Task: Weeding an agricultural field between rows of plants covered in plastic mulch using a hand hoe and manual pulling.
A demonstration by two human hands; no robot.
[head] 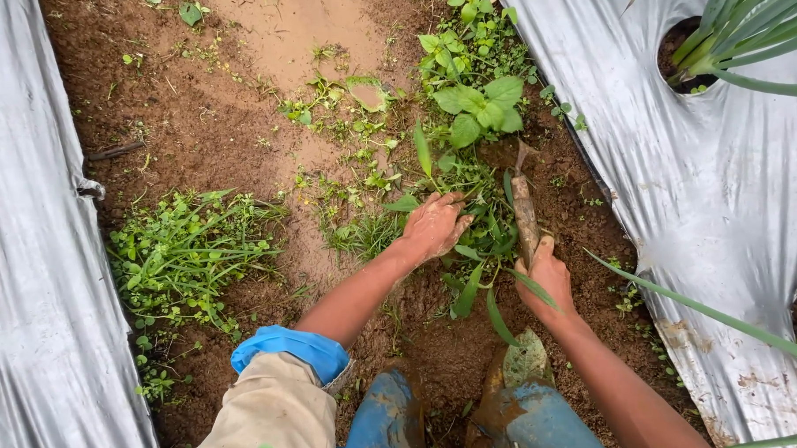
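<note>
Gripping leafy weeds (470, 239), the muddy left hand (434, 227); right hand (549, 276) clamps a mud-caked tool (525, 212).

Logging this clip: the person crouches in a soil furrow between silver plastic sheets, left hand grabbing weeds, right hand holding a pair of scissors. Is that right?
One detail is wrong. The head view shows the right hand with its grip on a mud-caked digging tool with a pointed tip, not scissors. The rest stands: the left hand grabs weeds in the soil furrow between silver plastic sheets.
</note>
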